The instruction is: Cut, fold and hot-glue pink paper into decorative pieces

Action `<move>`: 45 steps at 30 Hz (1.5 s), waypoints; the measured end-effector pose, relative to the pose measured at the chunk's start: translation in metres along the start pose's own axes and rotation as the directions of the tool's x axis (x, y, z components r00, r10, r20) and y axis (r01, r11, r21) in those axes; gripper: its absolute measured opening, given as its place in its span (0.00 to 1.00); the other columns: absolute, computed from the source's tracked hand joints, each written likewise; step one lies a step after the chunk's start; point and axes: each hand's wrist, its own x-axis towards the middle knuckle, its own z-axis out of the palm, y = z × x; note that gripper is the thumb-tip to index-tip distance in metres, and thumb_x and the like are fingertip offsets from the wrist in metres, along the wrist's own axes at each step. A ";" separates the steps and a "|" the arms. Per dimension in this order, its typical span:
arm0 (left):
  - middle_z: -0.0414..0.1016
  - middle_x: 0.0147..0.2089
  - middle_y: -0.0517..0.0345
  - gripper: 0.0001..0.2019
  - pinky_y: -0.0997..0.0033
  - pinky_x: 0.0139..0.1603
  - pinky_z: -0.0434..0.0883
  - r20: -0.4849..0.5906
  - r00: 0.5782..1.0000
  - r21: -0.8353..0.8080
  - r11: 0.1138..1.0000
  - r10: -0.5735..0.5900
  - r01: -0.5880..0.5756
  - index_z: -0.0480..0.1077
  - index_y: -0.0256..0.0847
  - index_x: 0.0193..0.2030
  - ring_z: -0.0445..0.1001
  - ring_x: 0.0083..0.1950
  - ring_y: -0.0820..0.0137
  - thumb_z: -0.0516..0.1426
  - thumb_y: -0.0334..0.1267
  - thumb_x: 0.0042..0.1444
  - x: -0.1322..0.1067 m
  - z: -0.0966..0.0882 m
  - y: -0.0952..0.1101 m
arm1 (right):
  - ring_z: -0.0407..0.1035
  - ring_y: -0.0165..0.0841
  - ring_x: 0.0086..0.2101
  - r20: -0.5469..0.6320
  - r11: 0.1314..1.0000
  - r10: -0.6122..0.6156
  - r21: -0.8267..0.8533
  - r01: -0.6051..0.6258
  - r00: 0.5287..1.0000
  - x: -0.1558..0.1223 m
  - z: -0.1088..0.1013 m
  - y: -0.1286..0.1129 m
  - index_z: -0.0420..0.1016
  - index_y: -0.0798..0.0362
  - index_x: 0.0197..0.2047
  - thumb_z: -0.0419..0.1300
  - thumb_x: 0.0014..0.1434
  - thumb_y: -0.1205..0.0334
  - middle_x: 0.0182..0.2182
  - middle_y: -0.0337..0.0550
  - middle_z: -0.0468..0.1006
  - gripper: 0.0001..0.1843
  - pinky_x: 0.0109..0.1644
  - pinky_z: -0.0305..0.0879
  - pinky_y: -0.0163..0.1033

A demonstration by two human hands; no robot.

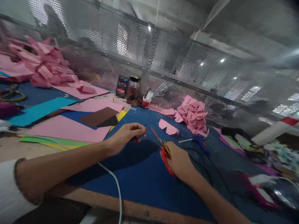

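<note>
My right hand (178, 161) grips red-handled scissors (163, 148) whose blades point up and left over the blue sheet (140, 174) covering the table. My left hand (127, 135) hovers just left of the blade tips with its fingers curled together in a pinch. Whatever it holds is too small or blurred to make out. A cut pink paper piece (168, 127) lies flat just beyond the scissors. Behind it sits a heap of pink punched paper pieces (193, 115).
Pink sheets (63, 127), a brown sheet (100, 116), a teal sheet (39, 110) and green and yellow sheets lie at left. A big pink paper pile (44, 67) sits far left. A white cable (114, 180) crosses the front edge. Jars (127, 87) stand by a mesh wall (163, 62). Clutter fills the right.
</note>
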 end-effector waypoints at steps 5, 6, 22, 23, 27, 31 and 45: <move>0.74 0.34 0.60 0.13 0.76 0.33 0.64 0.011 1.000 -0.013 1.000 0.014 -0.014 0.70 0.37 0.35 0.67 0.29 0.77 0.63 0.46 0.53 -0.003 -0.001 0.001 | 0.69 0.33 0.29 0.005 1.000 -0.007 -0.008 0.007 1.000 0.006 0.000 -0.004 0.67 0.50 0.43 0.51 0.64 0.54 0.33 0.40 0.76 0.10 0.28 0.43 0.35; 0.74 0.34 0.60 0.13 0.75 0.33 0.64 0.014 1.000 -0.013 1.000 0.016 -0.016 0.71 0.37 0.35 0.67 0.29 0.77 0.63 0.46 0.53 -0.003 -0.001 0.001 | 0.69 0.33 0.29 0.007 1.000 -0.008 -0.008 0.008 1.000 0.006 0.000 -0.004 0.67 0.50 0.43 0.51 0.64 0.54 0.33 0.40 0.75 0.10 0.28 0.43 0.35; 0.75 0.36 0.58 0.13 0.75 0.34 0.65 0.013 1.000 -0.014 1.000 0.010 -0.010 0.73 0.37 0.38 0.68 0.30 0.77 0.63 0.45 0.53 -0.001 -0.002 -0.001 | 0.67 0.31 0.28 0.024 1.000 -0.013 0.022 0.013 1.000 0.005 0.004 -0.003 0.66 0.51 0.36 0.53 0.62 0.56 0.30 0.39 0.74 0.08 0.30 0.44 0.36; 0.75 0.36 0.58 0.13 0.75 0.34 0.65 0.011 1.000 -0.012 1.000 0.008 -0.008 0.73 0.37 0.38 0.68 0.30 0.77 0.63 0.45 0.53 -0.001 -0.002 -0.001 | 0.67 0.31 0.28 0.022 1.000 -0.013 0.022 0.012 1.000 0.005 0.004 -0.003 0.66 0.51 0.36 0.53 0.62 0.56 0.30 0.39 0.75 0.08 0.30 0.44 0.36; 0.75 0.35 0.58 0.13 0.75 0.33 0.64 0.016 1.000 -0.012 1.000 0.012 -0.012 0.73 0.37 0.37 0.68 0.30 0.77 0.63 0.45 0.53 -0.001 -0.002 -0.001 | 0.65 0.30 0.27 0.025 1.000 -0.006 0.021 0.006 1.000 0.004 0.004 -0.003 0.65 0.51 0.34 0.53 0.62 0.56 0.29 0.38 0.74 0.09 0.30 0.43 0.36; 0.75 0.35 0.59 0.13 0.75 0.33 0.65 0.016 1.000 -0.017 1.000 0.016 -0.016 0.73 0.38 0.36 0.68 0.29 0.77 0.63 0.46 0.53 0.000 -0.002 -0.003 | 0.65 0.30 0.26 0.025 1.000 -0.006 0.018 0.005 1.000 0.002 0.003 -0.005 0.66 0.51 0.34 0.53 0.62 0.56 0.28 0.38 0.74 0.09 0.30 0.42 0.36; 0.76 0.37 0.57 0.13 0.75 0.34 0.65 0.009 1.000 -0.025 1.000 0.018 -0.017 0.73 0.38 0.37 0.69 0.30 0.76 0.63 0.46 0.52 0.000 -0.003 -0.004 | 0.69 0.32 0.28 -0.027 0.997 -0.007 -0.071 0.005 1.000 0.003 0.006 -0.005 0.68 0.51 0.39 0.54 0.62 0.56 0.32 0.40 0.76 0.08 0.30 0.42 0.37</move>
